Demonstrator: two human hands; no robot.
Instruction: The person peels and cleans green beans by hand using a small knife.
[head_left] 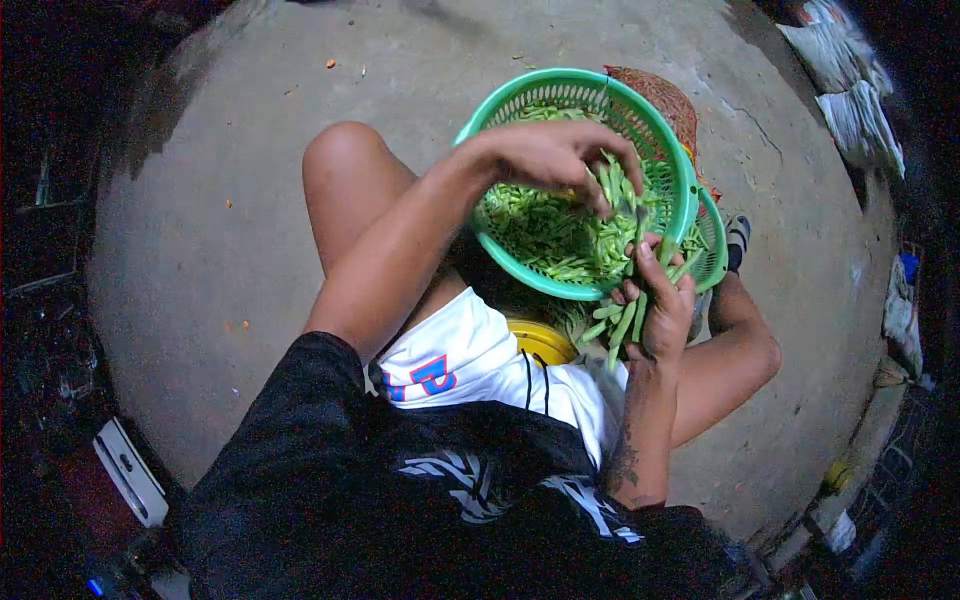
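Note:
My right hand is closed around a bunch of long green beans, beside the near right rim of a green plastic basket. Bean ends stick out on both sides of the fist. Over the basket, my left hand has its fingers curled, thumb and index near the top of one bean. A small dark shape shows by those fingertips; what it is, or what the fingers pinch, I cannot make out. Many cut bean pieces fill the basket below. Part of them is hidden by my left hand and forearm.
A second green basket with beans stands partly under the first, at its right. Behind lies a reddish mesh sack. Something yellow and round sits between my legs. Pale sacks lie at the far right of the concrete floor.

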